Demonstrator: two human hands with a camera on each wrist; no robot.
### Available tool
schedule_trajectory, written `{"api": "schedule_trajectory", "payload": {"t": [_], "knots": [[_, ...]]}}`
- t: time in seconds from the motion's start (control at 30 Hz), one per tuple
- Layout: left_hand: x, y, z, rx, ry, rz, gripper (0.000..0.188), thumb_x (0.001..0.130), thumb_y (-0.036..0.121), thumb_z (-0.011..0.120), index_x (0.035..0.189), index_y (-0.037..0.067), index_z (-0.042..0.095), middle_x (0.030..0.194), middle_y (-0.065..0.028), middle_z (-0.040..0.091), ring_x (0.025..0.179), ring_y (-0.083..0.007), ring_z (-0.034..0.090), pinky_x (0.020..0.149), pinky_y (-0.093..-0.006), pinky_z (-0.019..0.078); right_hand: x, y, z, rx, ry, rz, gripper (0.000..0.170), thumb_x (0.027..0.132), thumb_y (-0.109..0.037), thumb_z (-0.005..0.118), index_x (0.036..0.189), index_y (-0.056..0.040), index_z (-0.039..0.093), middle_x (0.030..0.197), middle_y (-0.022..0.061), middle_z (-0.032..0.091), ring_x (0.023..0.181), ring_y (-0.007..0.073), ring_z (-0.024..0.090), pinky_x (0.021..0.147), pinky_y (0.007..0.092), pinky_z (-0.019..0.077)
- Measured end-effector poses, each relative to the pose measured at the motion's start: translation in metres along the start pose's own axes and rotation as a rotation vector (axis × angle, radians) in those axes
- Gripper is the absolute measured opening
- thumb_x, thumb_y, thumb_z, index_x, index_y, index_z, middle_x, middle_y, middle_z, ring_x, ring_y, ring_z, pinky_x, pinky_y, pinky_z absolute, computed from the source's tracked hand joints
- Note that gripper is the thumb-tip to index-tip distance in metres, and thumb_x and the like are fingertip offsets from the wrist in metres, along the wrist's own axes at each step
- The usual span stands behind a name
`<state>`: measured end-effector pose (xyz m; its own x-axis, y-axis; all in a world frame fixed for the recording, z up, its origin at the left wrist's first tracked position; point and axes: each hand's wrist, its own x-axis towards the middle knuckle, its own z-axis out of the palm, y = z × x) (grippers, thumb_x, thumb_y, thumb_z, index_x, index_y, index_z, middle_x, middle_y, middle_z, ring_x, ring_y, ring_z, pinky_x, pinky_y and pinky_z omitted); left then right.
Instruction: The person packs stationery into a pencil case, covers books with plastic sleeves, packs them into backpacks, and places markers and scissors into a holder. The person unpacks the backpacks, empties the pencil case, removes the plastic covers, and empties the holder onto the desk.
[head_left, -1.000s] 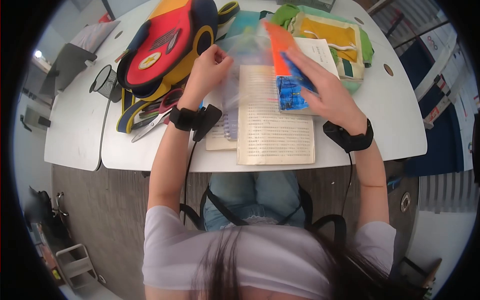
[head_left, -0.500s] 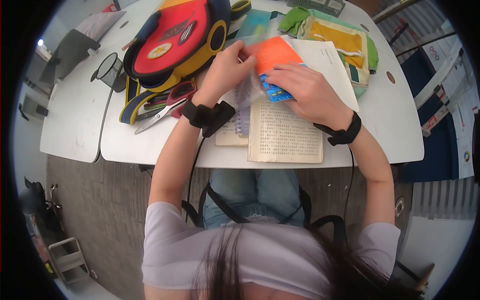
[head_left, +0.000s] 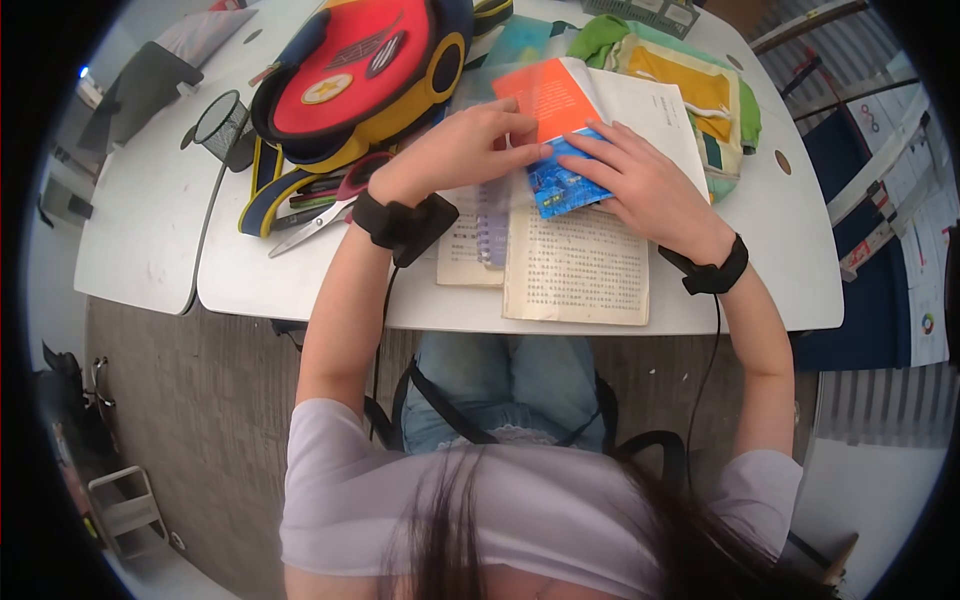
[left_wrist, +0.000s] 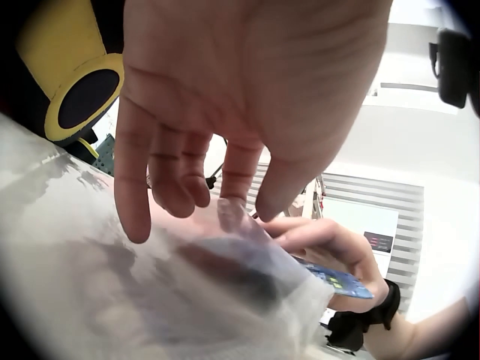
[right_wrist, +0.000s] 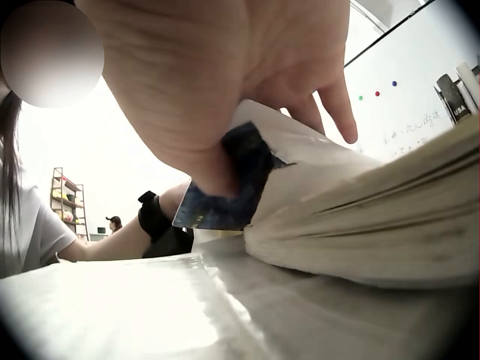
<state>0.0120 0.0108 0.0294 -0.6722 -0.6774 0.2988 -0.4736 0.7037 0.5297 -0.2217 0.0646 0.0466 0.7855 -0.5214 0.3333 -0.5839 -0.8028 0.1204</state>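
Observation:
In the head view my left hand (head_left: 465, 150) is at the left edge of an orange and blue book cover (head_left: 562, 105). Its thumb and index finger pinch the edge of a clear plastic film (left_wrist: 82, 255), seen in the left wrist view. My right hand (head_left: 655, 188) holds the cover's blue part, fingers on top and thumb (right_wrist: 217, 169) underneath. Beside that thumb the right wrist view has a thick block of pages (right_wrist: 360, 225). Under the cover lie a printed yellowed book (head_left: 578, 270) and a purple spiral notebook (head_left: 491, 240).
A red, yellow and navy backpack (head_left: 350, 90) stands at the back left, with scissors (head_left: 310, 232) and a mesh pen cup (head_left: 222, 130) near it. A green and yellow bag (head_left: 690, 85) lies at the back right on the white table (head_left: 745, 260).
My right hand has come down with the cover, which now lies lower and flatter. My left hand has moved right, from beside the backpack to the cover's left edge.

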Motion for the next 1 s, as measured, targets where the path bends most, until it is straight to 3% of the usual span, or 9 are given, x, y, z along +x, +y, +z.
{"api": "schedule_trajectory", "payload": {"t": [0.23,0.47,0.7,0.77,0.8,0.87,1.0], "knots": [[-0.008,0.007,-0.014,-0.167,-0.278,0.032,0.013,0.079,0.017,0.064,0.081,0.005,0.061,0.082,-0.0033,0.050,0.072,-0.0139,0.053,0.066,-0.0263,0.0433,-0.003,-0.001,0.011,-0.123,-0.032,0.039,0.040,0.075,-0.007,0.056,0.114,-0.0045,0.050,0.115,0.0116,0.053,0.110,0.0289,0.048,0.096,0.0396,0.0381],[-0.005,0.001,-0.011,-0.221,-0.326,0.045,0.009,0.077,0.012,0.066,0.079,0.004,0.062,0.086,-0.0031,0.053,0.073,-0.0140,0.054,0.068,-0.0257,0.0433,-0.001,-0.009,0.020,-0.304,-0.076,0.077,0.036,0.079,-0.008,0.049,0.114,0.0021,0.049,0.113,0.0163,0.053,0.105,0.0301,0.052,0.094,0.0387,0.0399],[-0.003,0.005,-0.008,-0.236,-0.260,-0.005,0.010,0.078,0.013,0.064,0.083,0.005,0.060,0.084,-0.0014,0.055,0.077,-0.0135,0.054,0.072,-0.0263,0.0425,-0.005,-0.020,0.017,-0.461,-0.090,0.116,0.036,0.080,-0.009,0.047,0.113,0.0043,0.049,0.113,0.0199,0.054,0.106,0.0333,0.052,0.093,0.0393,0.0409],[-0.003,0.004,-0.007,-0.237,-0.240,-0.036,0.010,0.078,0.013,0.063,0.084,0.006,0.060,0.083,-0.0008,0.056,0.078,-0.0134,0.053,0.073,-0.0264,0.0422,-0.004,-0.024,0.011,-0.507,-0.058,0.101,0.035,0.077,-0.008,0.050,0.109,0.0060,0.051,0.105,0.0209,0.056,0.099,0.0324,0.056,0.080,0.0355,0.0488],[-0.003,0.004,-0.006,-0.250,-0.232,-0.020,0.010,0.079,0.013,0.063,0.084,0.006,0.059,0.083,-0.0003,0.056,0.078,-0.0131,0.053,0.073,-0.0262,0.0422,-0.003,-0.026,0.008,-0.507,-0.059,0.104,0.035,0.077,-0.008,0.050,0.109,0.0060,0.051,0.105,0.0209,0.056,0.099,0.0324,0.056,0.080,0.0355,0.0488],[-0.003,0.004,-0.007,-0.260,-0.222,-0.004,0.010,0.079,0.013,0.063,0.085,0.006,0.059,0.082,0.0002,0.056,0.078,-0.0128,0.053,0.074,-0.0260,0.0421,0.000,-0.029,0.002,-0.465,-0.126,0.176,0.032,0.074,-0.006,0.053,0.103,0.0082,0.051,0.096,0.0198,0.058,0.090,0.0294,0.058,0.062,0.0299,0.0521],[-0.004,0.008,-0.010,-0.342,-0.236,-0.012,0.011,0.080,0.013,0.063,0.085,0.005,0.059,0.083,0.0005,0.057,0.080,-0.0117,0.053,0.074,-0.0256,0.0420,0.000,-0.029,0.003,-0.493,-0.100,0.185,0.031,0.072,-0.005,0.054,0.099,0.0088,0.051,0.090,0.0184,0.057,0.084,0.0268,0.058,0.052,0.0268,0.0504]]}}
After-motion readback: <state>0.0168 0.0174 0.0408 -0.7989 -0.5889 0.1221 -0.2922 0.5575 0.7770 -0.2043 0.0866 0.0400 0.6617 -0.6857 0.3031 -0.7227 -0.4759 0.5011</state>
